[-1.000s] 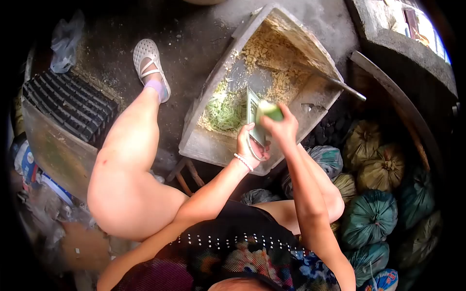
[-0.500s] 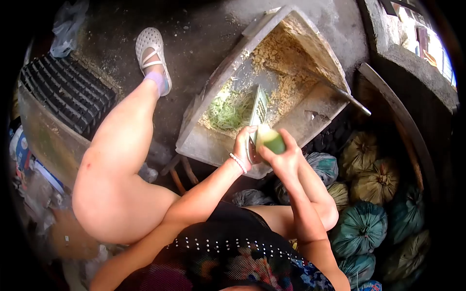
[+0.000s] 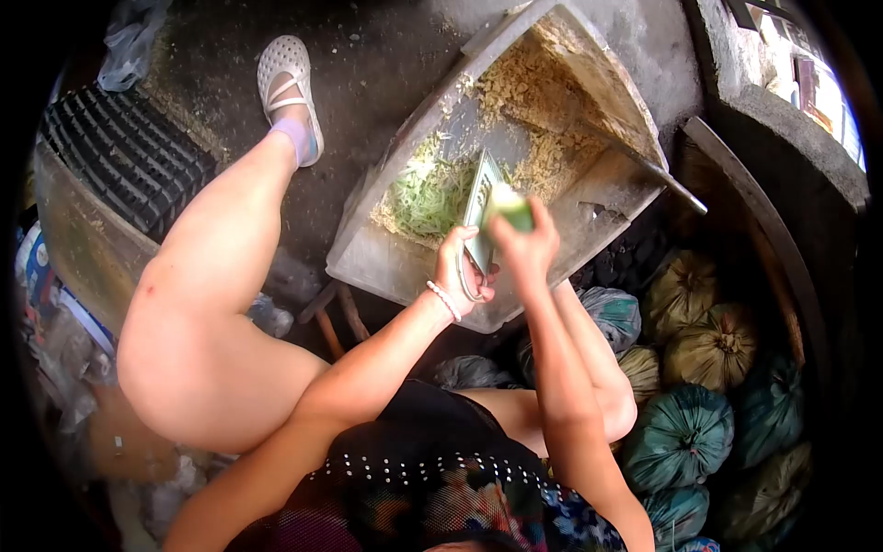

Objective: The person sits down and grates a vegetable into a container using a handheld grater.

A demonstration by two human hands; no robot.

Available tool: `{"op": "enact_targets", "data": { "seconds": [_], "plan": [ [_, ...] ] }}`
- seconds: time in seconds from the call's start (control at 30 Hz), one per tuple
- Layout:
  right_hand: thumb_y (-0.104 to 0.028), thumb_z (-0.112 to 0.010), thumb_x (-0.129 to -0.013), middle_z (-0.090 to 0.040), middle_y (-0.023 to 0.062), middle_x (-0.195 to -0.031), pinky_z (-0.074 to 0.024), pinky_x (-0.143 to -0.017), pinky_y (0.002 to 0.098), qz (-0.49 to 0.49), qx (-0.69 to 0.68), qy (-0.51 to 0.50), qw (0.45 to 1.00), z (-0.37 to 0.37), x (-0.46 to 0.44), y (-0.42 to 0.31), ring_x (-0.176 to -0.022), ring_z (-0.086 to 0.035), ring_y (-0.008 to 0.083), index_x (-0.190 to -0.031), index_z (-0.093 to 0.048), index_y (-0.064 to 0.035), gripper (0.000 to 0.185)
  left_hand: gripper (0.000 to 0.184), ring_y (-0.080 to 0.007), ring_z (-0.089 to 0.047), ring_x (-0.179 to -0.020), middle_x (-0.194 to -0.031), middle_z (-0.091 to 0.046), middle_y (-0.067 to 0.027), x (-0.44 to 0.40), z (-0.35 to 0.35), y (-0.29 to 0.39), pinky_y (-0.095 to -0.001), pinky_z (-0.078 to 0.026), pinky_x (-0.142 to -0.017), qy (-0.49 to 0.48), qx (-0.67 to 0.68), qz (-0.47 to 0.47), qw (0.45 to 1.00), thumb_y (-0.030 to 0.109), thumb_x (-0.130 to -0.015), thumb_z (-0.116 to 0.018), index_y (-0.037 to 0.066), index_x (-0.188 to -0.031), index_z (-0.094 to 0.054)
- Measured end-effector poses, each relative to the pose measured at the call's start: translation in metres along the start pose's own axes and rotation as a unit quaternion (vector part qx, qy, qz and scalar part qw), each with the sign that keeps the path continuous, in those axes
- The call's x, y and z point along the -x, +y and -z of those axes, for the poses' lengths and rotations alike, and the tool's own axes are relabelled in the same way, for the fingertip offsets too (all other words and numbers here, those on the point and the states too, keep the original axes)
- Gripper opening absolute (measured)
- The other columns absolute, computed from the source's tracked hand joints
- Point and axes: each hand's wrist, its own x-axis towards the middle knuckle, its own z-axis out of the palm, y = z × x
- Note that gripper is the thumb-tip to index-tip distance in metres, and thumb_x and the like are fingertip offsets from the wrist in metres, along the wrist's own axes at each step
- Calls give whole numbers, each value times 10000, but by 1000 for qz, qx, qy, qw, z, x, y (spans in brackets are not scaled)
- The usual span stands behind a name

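My left hand (image 3: 463,269), a beaded bracelet at its wrist, is closed round the handle of a flat metal grater (image 3: 481,198). The grater slants up over a worn trough (image 3: 359,260). In my right hand (image 3: 529,247) is a green, pale-fleshed piece of vegetable (image 3: 515,212), its cut face toward the grater. The piece is slightly blurred, and I cannot tell whether it touches the blade. Below and left of the grater, pale green shreds (image 3: 425,196) lie heaped in the trough beside yellowish crumbly meal (image 3: 529,87).
A stick-like handle (image 3: 676,190) juts over the trough's right edge. Several tied bags (image 3: 685,432) crowd the floor at the right, near a curved board (image 3: 736,184). A black ribbed mat (image 3: 129,156) lies at the left, with a clear plastic bag (image 3: 131,41) above it.
My right hand has slid the vegetable piece up along the grater, away from my body. The left hand still grips the grater, which has shifted slightly.
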Motion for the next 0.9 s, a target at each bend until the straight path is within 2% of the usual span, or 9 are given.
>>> {"op": "enact_targets", "data": {
  "seconds": [0.03,0.17,0.2,0.3,0.5,0.6,0.63,0.77,0.9],
  "plan": [
    [-368,-767,-599,-667,217,-955,-507,-816,402,-66,-25,-27,997,-7,-30,-18,-926,-652,337,-1039,-651,-18,574,592,-200,-486,-644,-817,-531,-93,-3,2,2,-300,-336,-494,-4,9,12,1000,603,-697,-562,153,-1081,-527],
    [-376,-787,-593,-696,181,-953,-512,-795,349,5,76,48,996,-27,-48,3,-866,-675,250,-1142,-650,-31,664,545,-171,-445,-636,-795,-479,-52,2,-4,5,-279,-307,-481,-25,4,17,1000,606,-681,-585,159,-986,-522],
    [-391,-768,-599,-661,223,-1012,-501,-832,412,-78,29,-65,994,5,-30,-25,-952,-647,351,-1068,-649,-37,600,562,-175,-442,-630,-791,-474,-49,-1,-3,2,-276,-311,-484,-15,9,16,1000,609,-682,-580,162,-1017,-523],
    [-367,-787,-584,-629,244,-1094,-493,-882,418,39,68,-149,986,55,24,-22,-1005,-631,364,-1110,-627,12,668,484,-152,-492,-647,-827,-574,0,7,-8,5,-278,-318,-459,-60,-2,-13,998,580,-732,-532,189,-1010,-597],
    [-346,-781,-615,-693,171,-976,-512,-812,366,-66,77,-4,995,-26,-55,-4,-911,-669,263,-1153,-641,-10,650,540,-169,-456,-636,-791,-483,-57,3,-4,0,-280,-328,-476,7,28,3,1000,582,-683,-601,167,-1017,-512],
    [-351,-782,-613,-689,186,-991,-516,-804,354,-24,88,12,996,-18,-43,-5,-905,-670,252,-1163,-633,2,671,544,-170,-457,-637,-790,-482,-49,6,-6,10,-280,-327,-485,-20,23,21,999,591,-695,-582,168,-1030,-518],
    [-341,-798,-607,-680,205,-1014,-509,-843,352,-83,23,-87,992,8,-31,-19,-944,-661,248,-1168,-620,31,696,563,-183,-466,-664,-832,-513,-53,4,-2,8,-282,-323,-499,-37,17,13,999,601,-698,-565,162,-1049,-525],
    [-362,-807,-558,-661,223,-1042,-485,-914,386,30,0,-169,985,57,29,-19,-997,-643,331,-1115,-641,18,694,587,-184,-465,-684,-885,-551,-9,6,-2,5,-275,-300,-501,-39,-22,-34,998,616,-707,-529,187,-1108,-543],
    [-383,-757,-613,-675,211,-989,-507,-826,412,-58,39,-43,997,-17,-43,-18,-946,-656,341,-1089,-655,-16,610,605,-202,-498,-631,-805,-569,-112,0,12,5,-287,-339,-492,-26,10,13,1000,618,-699,-561,137,-1066,-536]
  ]
}}
